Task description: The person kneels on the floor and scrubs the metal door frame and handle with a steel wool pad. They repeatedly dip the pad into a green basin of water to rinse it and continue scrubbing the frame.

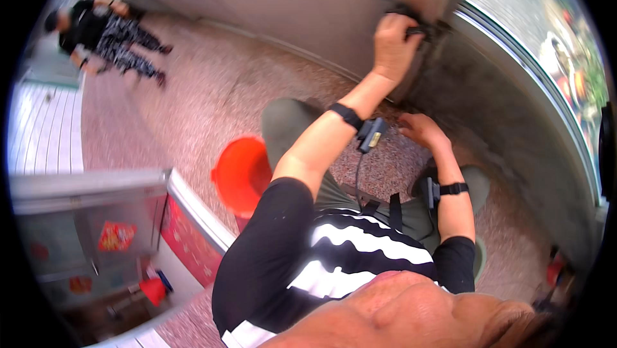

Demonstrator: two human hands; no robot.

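At the upper end of a grey wall corner, my left hand (396,44) is closed around a dark item (412,20), too blurred to name, and presses it near the wall (332,15). Lower down, my right hand (426,130) hovers or rests near the foot of the corner, fingers apart, with nothing seen in it. Black straps with small grey devices (371,135) sit on both forearms, and a cable runs down from one. Between my bent knees shows speckled reddish floor (356,169).
An orange-red bucket (238,179) stands left of my knee. A pale green container (479,259) is partly hidden by my right side. Another person (103,34) stands at the upper left. A cabinet (115,194) fills the lower left; a window frame (530,73) runs along the right.
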